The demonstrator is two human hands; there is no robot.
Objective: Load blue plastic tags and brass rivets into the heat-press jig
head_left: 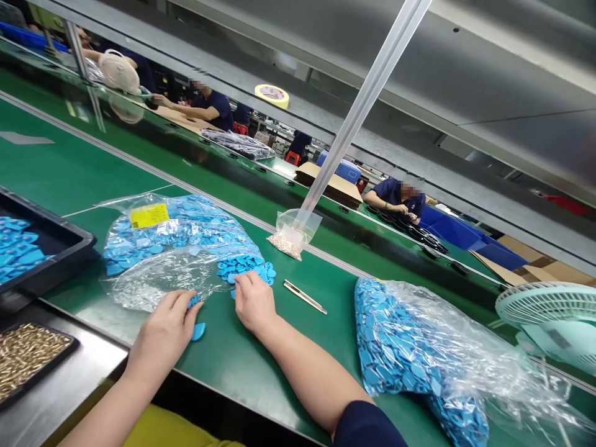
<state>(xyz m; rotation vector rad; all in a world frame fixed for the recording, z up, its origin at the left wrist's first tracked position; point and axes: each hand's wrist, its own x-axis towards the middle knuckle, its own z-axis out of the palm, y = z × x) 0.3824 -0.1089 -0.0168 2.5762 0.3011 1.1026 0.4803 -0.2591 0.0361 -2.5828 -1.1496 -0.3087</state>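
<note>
The tabletop [261, 360] was green, the plastic tags [246, 268] were light blue inside a clear bag [153, 279] bearing a yellow label [149, 215], and the tray [60, 248] was black.

Green bench [261, 354] carries two bags of blue tags [177, 239] [410, 347], tweezers [305, 297], black trays [51, 248]

The workbench [261, 366] has a smooth green top with a dull sheen. Thin, crinkled clear plastic bags [153, 273] shine over heaps of smooth blue plastic pieces [244, 267] (matt where they lie bare). The tweezers [305, 296] look like bright metal. A black plastic tray [51, 233] looks matt, and small brass-coloured metal parts [23, 354] glint in another.
</note>
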